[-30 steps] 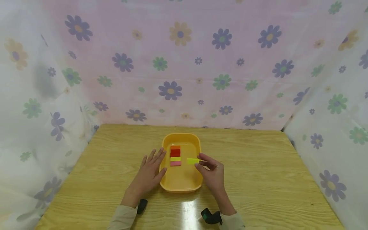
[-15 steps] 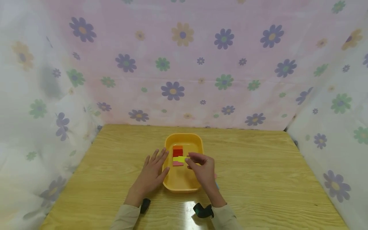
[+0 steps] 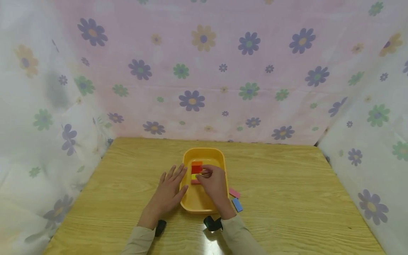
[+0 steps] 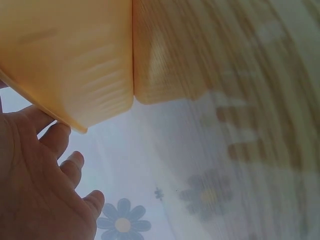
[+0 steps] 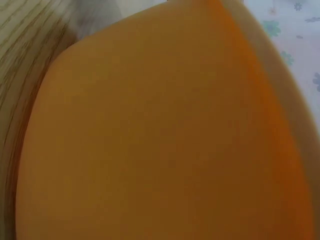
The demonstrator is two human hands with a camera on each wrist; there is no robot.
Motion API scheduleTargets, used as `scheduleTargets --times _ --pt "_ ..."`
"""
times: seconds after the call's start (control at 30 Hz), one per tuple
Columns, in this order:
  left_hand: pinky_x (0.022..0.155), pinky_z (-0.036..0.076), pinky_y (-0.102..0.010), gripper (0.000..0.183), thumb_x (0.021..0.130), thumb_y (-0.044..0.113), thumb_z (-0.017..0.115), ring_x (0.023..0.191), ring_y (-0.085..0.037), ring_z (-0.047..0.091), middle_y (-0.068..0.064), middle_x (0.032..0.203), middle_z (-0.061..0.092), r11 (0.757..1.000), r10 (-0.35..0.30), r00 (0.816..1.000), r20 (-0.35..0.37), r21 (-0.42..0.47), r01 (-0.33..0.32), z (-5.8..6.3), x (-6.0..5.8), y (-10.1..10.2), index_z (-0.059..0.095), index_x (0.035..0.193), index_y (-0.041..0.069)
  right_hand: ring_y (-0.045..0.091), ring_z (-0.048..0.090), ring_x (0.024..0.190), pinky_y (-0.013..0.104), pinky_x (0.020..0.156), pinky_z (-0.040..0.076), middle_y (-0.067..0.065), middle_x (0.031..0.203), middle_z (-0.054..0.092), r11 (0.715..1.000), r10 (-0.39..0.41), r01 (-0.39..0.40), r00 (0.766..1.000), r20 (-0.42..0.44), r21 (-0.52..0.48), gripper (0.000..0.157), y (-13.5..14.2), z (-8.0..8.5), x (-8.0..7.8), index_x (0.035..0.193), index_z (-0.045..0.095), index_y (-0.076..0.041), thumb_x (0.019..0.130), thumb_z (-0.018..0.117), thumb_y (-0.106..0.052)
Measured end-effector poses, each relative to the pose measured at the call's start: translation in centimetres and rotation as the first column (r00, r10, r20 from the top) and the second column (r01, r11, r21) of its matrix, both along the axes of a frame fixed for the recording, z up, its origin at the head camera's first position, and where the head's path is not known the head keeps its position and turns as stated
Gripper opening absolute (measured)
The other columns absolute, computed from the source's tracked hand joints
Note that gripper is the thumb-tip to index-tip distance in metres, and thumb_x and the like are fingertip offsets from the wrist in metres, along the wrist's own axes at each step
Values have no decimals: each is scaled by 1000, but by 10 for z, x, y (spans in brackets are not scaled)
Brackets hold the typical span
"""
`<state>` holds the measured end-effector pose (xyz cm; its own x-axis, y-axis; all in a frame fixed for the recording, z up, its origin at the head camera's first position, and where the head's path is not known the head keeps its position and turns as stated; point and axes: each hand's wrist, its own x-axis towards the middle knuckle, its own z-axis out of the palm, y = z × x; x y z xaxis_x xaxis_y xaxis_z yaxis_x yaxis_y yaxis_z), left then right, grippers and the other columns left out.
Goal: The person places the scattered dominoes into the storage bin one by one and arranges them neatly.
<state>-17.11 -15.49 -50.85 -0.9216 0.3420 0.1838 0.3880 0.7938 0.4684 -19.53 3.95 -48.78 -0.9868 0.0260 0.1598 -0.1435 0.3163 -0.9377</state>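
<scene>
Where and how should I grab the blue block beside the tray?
Probably pinch the blue block by its long edges at mid-length, from above and the right: it lies flat, with the tray left of it and a pink block beyond its far end.

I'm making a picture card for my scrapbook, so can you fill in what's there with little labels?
Tray: yellow-orange, on a wood-patterned table
Inside tray, far to near: orange piece, red piece, yellow piece, reddish-pink piece
Outside tray, on its right: pink block, blue block
Left hand: fingers spread, touching the tray's left rim
Right hand: over the tray, fingertips by the yellow piece; grip hidden
Backdrop: flowered sheet
</scene>
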Motion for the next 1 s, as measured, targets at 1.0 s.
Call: scheduleTargets --times 1.0 --pt "120 15 -68 64 103 35 58 154 -38 22 -5 167 29 1000 -12 1000 -28 -21 11 3 1 -1 38 158 9 20 60 69 32 64 56 12 86 69 965 -57 -25 951 303 262 34 0 -11 -5 99 70 7 72 88 -4"
